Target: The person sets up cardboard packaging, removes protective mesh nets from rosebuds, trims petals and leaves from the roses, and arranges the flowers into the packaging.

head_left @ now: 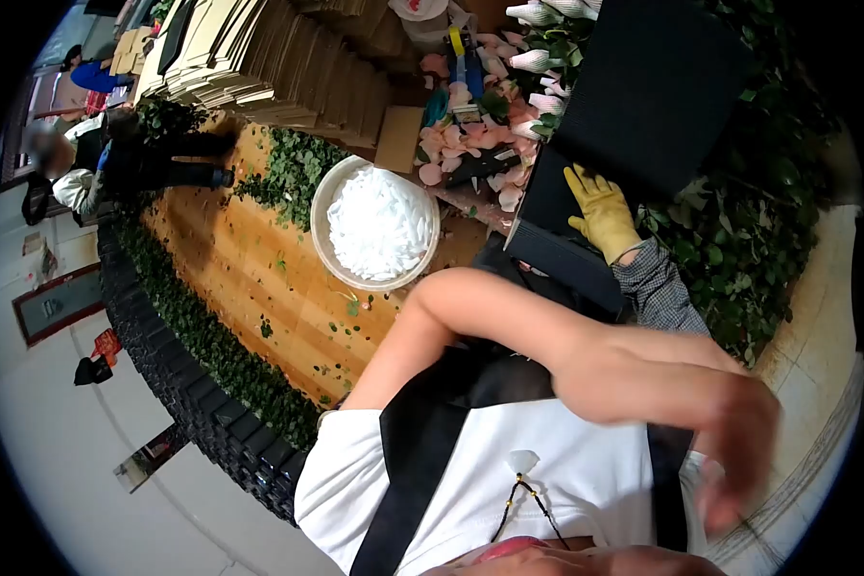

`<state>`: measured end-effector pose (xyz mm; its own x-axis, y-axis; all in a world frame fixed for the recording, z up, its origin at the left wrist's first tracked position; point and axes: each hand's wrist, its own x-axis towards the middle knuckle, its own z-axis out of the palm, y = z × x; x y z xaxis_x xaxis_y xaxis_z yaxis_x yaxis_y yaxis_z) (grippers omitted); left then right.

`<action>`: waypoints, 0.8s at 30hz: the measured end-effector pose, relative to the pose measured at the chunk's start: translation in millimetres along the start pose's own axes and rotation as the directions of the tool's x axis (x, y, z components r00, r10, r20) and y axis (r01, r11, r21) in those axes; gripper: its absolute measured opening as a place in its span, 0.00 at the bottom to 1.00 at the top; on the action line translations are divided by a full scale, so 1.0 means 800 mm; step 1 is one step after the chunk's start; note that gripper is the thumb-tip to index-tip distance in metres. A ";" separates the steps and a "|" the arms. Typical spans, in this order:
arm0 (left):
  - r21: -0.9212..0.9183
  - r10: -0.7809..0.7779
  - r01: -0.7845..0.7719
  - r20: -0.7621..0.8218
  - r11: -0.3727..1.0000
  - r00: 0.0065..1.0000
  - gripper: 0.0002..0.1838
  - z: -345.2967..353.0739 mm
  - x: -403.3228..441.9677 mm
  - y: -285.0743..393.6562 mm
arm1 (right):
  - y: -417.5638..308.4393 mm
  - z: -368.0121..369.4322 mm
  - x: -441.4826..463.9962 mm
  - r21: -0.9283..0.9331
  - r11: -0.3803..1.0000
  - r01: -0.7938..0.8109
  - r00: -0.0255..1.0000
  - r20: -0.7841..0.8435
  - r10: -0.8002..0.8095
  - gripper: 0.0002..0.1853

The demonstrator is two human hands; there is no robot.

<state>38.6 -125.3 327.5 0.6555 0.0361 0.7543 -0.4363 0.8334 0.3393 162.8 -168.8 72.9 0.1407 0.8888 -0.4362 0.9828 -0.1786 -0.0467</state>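
My right hand (602, 211), in a yellow glove below a checked sleeve, lies with its fingers spread on a black panel-like surface (643, 86). Bare and crossing in front of my chest, my left arm reaches to the right. My left hand (710, 403) is bent at the wrist near my right shoulder. Motion smears its fingers, so I cannot tell whether they hold anything. Pale pink flower heads in white net sleeves (538, 60) lie at the black surface's left edge. Loose pink petals (456, 144) are scattered beside them.
A white bucket (324, 226) full of small white pieces stands on the wooden floor (216, 259). Stacked cardboard (288, 82) rises behind it. Leafy greenery (739, 250) heaps at right. A person (115, 158) stands at far left; dark stacked pieces (202, 413) curve below.
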 end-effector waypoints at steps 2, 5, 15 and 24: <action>0.710 0.094 -0.006 -0.084 0.704 0.992 0.18 -0.051 -0.061 0.029 | 0.005 0.002 0.002 -0.007 1.000 -0.018 1.000 0.013 0.018 0.49; 0.678 0.361 0.423 -0.242 -0.601 0.901 0.11 -0.126 -0.174 0.079 | 0.013 0.011 0.003 0.032 0.999 0.012 0.999 -0.043 -0.010 0.50; -0.278 0.647 0.612 -0.541 -0.740 0.537 0.23 -0.277 -0.439 0.139 | 0.008 0.000 0.002 0.018 1.000 0.005 0.999 -0.038 -0.004 0.52; -0.379 0.798 0.754 -0.519 -0.536 0.306 0.30 -0.283 -0.442 0.131 | 0.012 0.007 0.005 0.002 1.000 0.021 0.999 -0.044 -0.021 0.51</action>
<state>-99.3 74.1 -31.2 0.1730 0.9623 0.2098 0.9620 -0.2108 0.1736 172.1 -169.6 65.7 0.1255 0.9101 -0.3949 0.9853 -0.1607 -0.0574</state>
